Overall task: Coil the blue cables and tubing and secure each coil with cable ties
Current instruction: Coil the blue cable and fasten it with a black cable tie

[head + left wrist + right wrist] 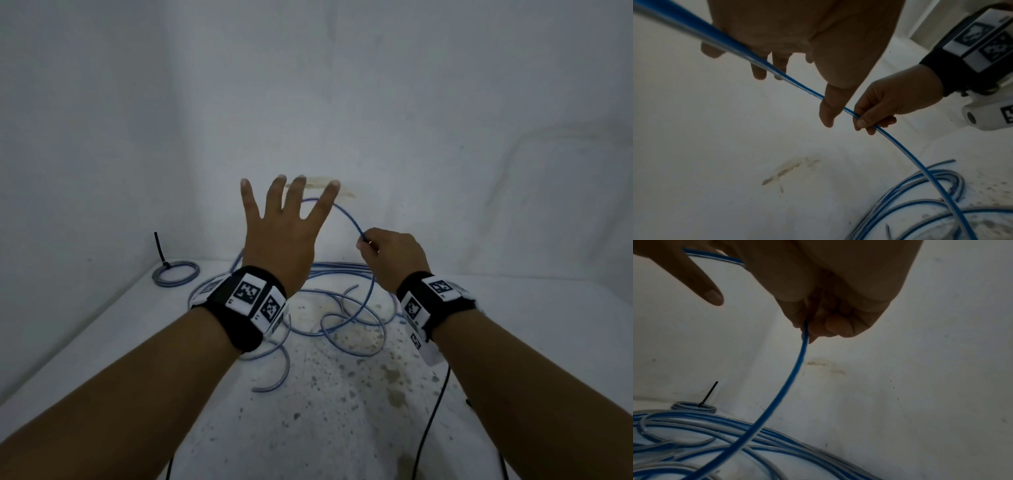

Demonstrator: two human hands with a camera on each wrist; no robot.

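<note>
We are judging the loose blue tubing [342, 310] sprawling over the white table [342, 411] as light and springy, our right hand [390, 255] pinching its raised strand while our left hand [279, 236] is spreading open, holding nothing.

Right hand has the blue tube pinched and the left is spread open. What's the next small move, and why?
Probably close the left hand on the blue tube where it arcs past the spread fingers. The right hand pinches it raised, nothing yet fixes the loop, and much loose tubing lies uncoiled on the table. One finished coil already carries a cable tie.
</note>
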